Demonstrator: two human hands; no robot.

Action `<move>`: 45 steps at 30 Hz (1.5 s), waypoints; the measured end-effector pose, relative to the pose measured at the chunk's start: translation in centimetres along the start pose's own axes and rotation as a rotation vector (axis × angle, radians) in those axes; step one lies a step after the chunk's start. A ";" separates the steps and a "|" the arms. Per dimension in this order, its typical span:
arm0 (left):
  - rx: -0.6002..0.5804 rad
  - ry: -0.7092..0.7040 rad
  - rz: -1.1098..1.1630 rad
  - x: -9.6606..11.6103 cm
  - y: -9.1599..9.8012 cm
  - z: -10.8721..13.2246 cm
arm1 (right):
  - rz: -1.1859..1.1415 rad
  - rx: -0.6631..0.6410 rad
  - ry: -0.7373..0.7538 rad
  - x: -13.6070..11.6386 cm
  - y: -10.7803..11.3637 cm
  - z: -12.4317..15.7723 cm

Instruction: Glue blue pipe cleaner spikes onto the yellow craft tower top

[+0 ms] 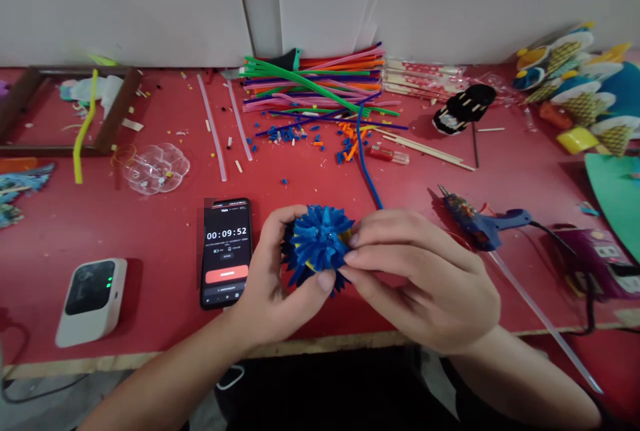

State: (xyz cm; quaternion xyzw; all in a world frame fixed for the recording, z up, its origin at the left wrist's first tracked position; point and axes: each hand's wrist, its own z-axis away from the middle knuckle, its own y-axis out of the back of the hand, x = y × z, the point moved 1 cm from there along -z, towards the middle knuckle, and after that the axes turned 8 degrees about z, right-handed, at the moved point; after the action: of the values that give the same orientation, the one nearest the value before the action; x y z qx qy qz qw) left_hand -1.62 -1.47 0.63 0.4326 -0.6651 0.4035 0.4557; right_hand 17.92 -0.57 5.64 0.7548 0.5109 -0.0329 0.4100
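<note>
A blue spiky ball with pointed petal-like tips and bits of yellow (324, 234) is held above the front of the red table. My left hand (280, 284) is wrapped around its left and lower side, thumb on the front. On the other side, the fingertips of my right hand (420, 271) are pinched together against the ball's right edge. Whether a small piece sits between those fingertips is hidden. A thin blue strand (367, 174) runs from behind my right hand toward the coloured sticks at the back.
Coloured sticks (310, 81) lie at the back, with blue and orange scraps (347, 144) before them. A phone (225, 254) and white device (93, 301) lie left. On the right are a glue gun (475, 218), a clear glue stick (545, 321) and a black object (465, 108).
</note>
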 end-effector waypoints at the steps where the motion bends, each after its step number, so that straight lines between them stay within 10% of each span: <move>1: 0.000 -0.002 -0.008 0.0 0.0 0.0 | 0.000 0.002 -0.003 -0.1 0.0 -0.1; 45: -0.016 -0.130 -0.331 0.4 -0.3 -0.3 | -0.097 0.126 -0.188 0.1 -1.5 1.1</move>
State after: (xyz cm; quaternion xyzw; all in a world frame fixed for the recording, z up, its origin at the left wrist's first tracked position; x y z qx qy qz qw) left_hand -1.36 -1.36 1.15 0.5576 -0.6161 0.2890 0.4754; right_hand 17.16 -1.03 4.00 0.7472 0.5030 -0.1552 0.4058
